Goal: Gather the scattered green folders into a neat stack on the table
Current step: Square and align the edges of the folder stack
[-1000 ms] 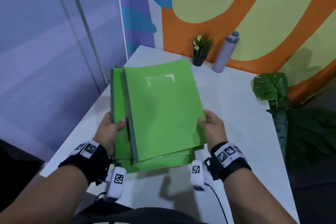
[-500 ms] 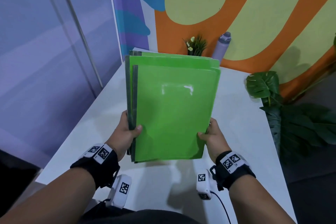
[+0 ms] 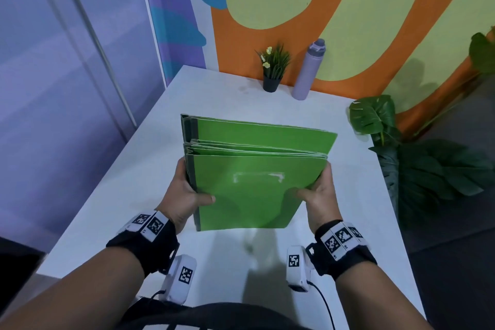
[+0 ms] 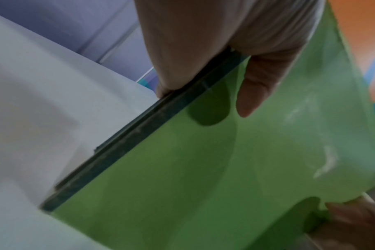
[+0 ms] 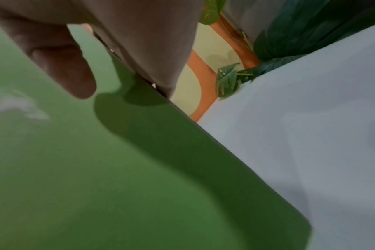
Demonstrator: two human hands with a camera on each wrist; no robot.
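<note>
Several green folders (image 3: 249, 195) with dark spines are held together as one bundle, standing on their bottom edge on the white table (image 3: 144, 169). My left hand (image 3: 187, 193) grips the spine side, thumb on the front cover (image 4: 203, 169). My right hand (image 3: 318, 190) grips the open side, thumb on the front cover (image 5: 96, 160). The rear folders (image 3: 262, 131) lean away and stick out behind the front one. The fingers of both hands are hidden behind the bundle.
A small potted plant (image 3: 273, 69) and a lilac bottle (image 3: 308, 69) stand at the table's far edge against the painted wall. Large leafy plants (image 3: 417, 158) stand off the table's right edge. A glass partition runs along the left.
The bundle, held tilted up half a second ago, has come down and stands on its bottom edge on the table. Both hands keep their grip on its sides.
</note>
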